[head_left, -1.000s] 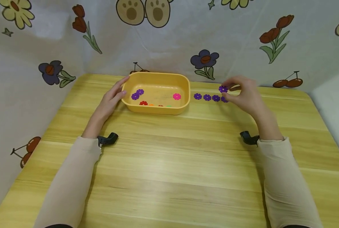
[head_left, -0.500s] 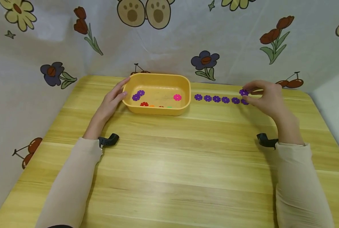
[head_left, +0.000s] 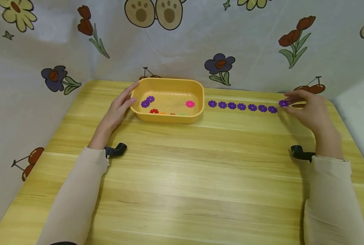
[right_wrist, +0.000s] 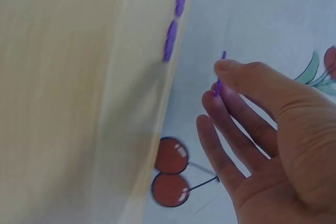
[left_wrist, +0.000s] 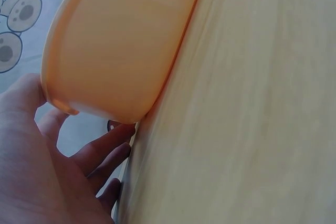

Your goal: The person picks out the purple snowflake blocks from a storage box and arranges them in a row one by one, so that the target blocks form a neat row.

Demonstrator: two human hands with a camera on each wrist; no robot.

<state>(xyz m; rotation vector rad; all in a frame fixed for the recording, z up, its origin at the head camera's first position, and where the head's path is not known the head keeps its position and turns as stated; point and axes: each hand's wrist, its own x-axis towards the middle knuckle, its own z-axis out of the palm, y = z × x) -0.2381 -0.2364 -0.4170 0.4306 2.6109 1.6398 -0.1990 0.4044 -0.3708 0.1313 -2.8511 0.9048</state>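
Near printed cloth [head_left: 182,51], right grip [head_left: 311,111] pinches a disc [head_left: 283,103] beside seven lined-up discs [head_left: 241,107]; relaxed left grip [head_left: 116,110] touches tub [head_left: 166,118].

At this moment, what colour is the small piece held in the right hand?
The held piece is purple, seen best in the head view.

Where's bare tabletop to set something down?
Free: pale wooden tabletop between both beige fabric sleeves, in front of the yellow rectangular plastic tub. Crowded: far edge; tub, purple flower-shaped disc row, left hand, right hand pinching another disc.
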